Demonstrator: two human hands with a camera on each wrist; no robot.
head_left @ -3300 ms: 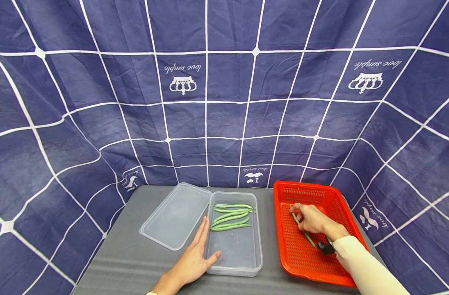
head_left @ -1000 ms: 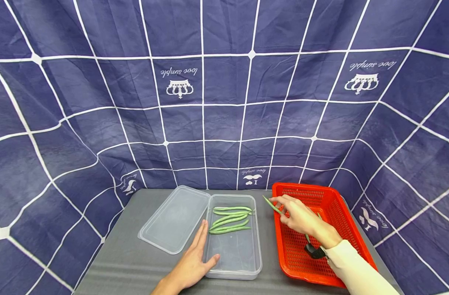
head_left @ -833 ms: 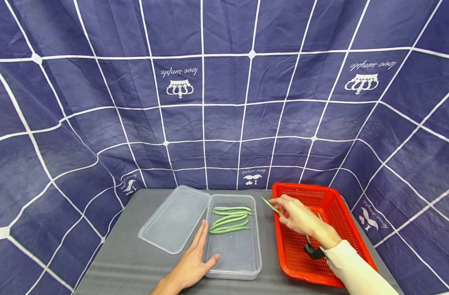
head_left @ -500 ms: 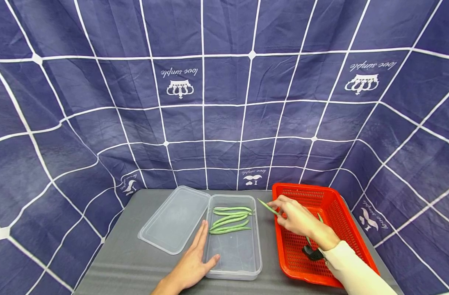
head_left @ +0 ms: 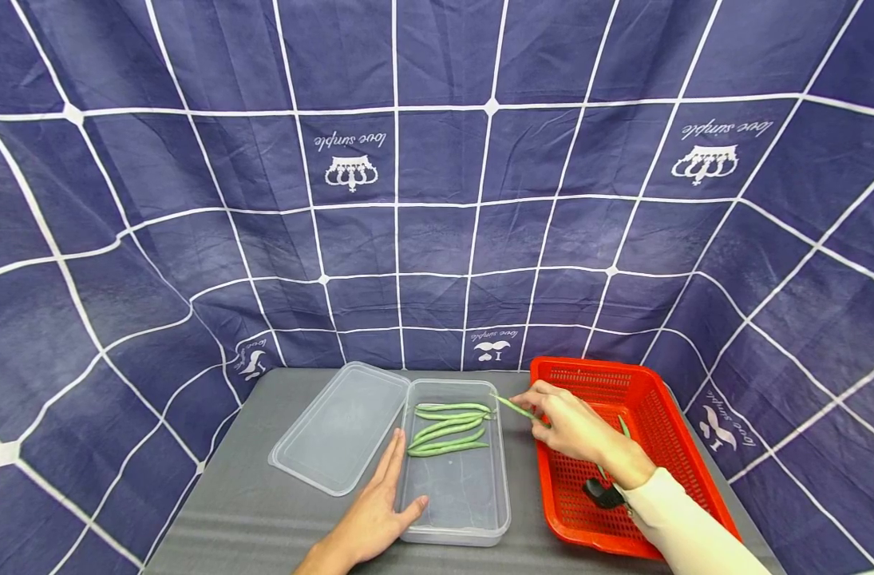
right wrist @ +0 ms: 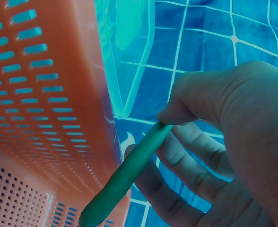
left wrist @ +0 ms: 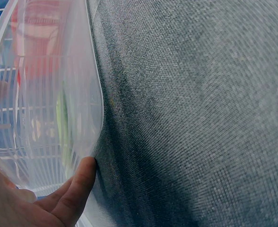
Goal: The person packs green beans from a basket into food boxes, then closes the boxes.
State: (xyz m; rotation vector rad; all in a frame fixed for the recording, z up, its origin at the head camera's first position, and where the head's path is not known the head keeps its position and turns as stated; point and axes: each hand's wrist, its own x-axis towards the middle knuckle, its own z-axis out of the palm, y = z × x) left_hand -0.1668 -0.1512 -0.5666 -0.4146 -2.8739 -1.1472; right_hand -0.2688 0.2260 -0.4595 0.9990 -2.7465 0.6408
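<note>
Right hand [head_left: 569, 423]: hovering over the left rim of the basket; fingers pinching one green bean between thumb and fingertips.
Held bean [head_left: 514, 406]: pointing obliquely toward the container, its far tip appearing at the container's right rim; contact cannot be told.
Left hand [head_left: 379, 511]: resting along the container's left wall; fingers lying straight, gripping nothing, one fingertip touching the outer wall in the left wrist view; thumb extending over the rim.
Clear container [head_left: 456, 499]: standing on the grey counter [head_left: 224, 511], its long side running away from the person.
Beans inside [head_left: 447, 431]: several, lying roughly crosswise in the far half.
Clear lid [head_left: 346, 431]: lying flat at the container's left, slanting, its far right corner meeting the rim.
Red basket [head_left: 573, 523]: standing to the container's right, well clear of the lid.
Basket bean [head_left: 624, 426]: lying inside, partly hidden by the right wrist.
Backdrop [head_left: 437, 239]: blue cloth with white grid lines, hanging behind.
</note>
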